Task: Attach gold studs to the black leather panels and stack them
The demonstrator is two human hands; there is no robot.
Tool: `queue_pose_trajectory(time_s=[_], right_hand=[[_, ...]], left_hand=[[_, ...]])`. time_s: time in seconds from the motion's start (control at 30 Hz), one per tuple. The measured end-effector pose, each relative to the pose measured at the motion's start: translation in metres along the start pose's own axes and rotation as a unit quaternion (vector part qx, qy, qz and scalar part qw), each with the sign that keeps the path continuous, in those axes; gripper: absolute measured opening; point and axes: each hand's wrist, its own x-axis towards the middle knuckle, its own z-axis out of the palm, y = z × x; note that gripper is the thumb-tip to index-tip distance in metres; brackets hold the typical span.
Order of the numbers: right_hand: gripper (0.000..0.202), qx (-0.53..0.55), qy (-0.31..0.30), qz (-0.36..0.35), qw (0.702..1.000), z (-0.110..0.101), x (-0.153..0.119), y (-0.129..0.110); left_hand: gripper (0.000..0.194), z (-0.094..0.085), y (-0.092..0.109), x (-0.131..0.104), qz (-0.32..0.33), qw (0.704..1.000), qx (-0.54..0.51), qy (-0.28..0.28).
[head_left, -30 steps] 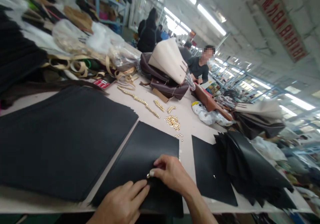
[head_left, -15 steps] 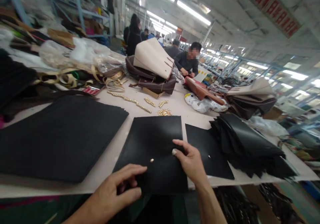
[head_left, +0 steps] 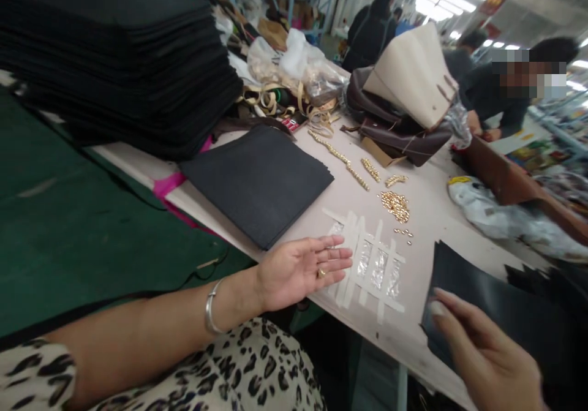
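A leopard-print sleeve [head_left: 220, 368] in cream, brown and black is worn, pushed above the bare forearm; a silver bangle [head_left: 210, 307] is seen beyond it, at the left wrist.

Beyond your hands a tall stack of black sheets [head_left: 114, 56] stood at far left. Brown bags [head_left: 395, 123] under a cream panel [head_left: 408, 74] lay farther ahead, where a seated person [head_left: 500, 98] worked.

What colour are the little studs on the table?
Gold: the studs lie heaped on the table, clearest in the head view.
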Motion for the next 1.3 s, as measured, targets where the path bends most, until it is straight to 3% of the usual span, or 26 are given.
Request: queue_pose_trajectory(time_s=[0.07,0.13,0.27,0.4,0.47,0.6,0.7,0.87,1.1,1.3], right_hand=[[0.024,-0.002,-0.053,-0.128,0.990,0.050,-0.011,-0.057],[0.026,0.024,-0.103,-0.193,0.976,0.086,-0.013,-0.099],[0.033,0.022,-0.175,-0.229,0.957,0.117,-0.007,-0.132],[0.022,0.033,-0.220,-0.230,0.947,0.124,-0.003,-0.136],[0.016,0.021,-0.214,-0.241,0.946,0.124,-0.002,-0.136],[0.019,-0.012,-0.174,-0.270,0.947,0.118,0.006,-0.136],[0.026,0.003,-0.194,-0.304,0.933,0.114,0.015,-0.137],[0.029,0.031,-0.220,-0.339,0.914,0.118,0.022,-0.139],[0.033,0.080,-0.278,-0.318,0.903,0.118,0.030,-0.136],[0.035,0.109,-0.291,-0.307,0.900,0.118,0.035,-0.138]], left_hand=[[0.047,0.000,0.000,-0.001,0.000,1.000,-0.003,0.002],[0.046,-0.002,0.001,-0.002,0.006,1.000,-0.001,0.007],[0.040,-0.008,0.001,-0.006,0.025,0.999,-0.003,0.023],[0.037,-0.015,0.000,-0.008,0.042,0.999,-0.011,0.019],[0.036,-0.018,-0.001,-0.010,0.049,0.999,0.010,0.020],[0.023,-0.022,0.001,-0.016,0.085,0.981,0.171,0.048],[0.019,-0.027,0.001,-0.017,0.105,0.963,0.241,0.064],[0.027,-0.038,-0.002,-0.013,0.092,0.971,0.206,0.081],[0.027,-0.038,0.002,-0.014,0.068,0.974,0.200,0.085],[0.026,-0.040,0.004,-0.015,0.064,0.975,0.196,0.082]])
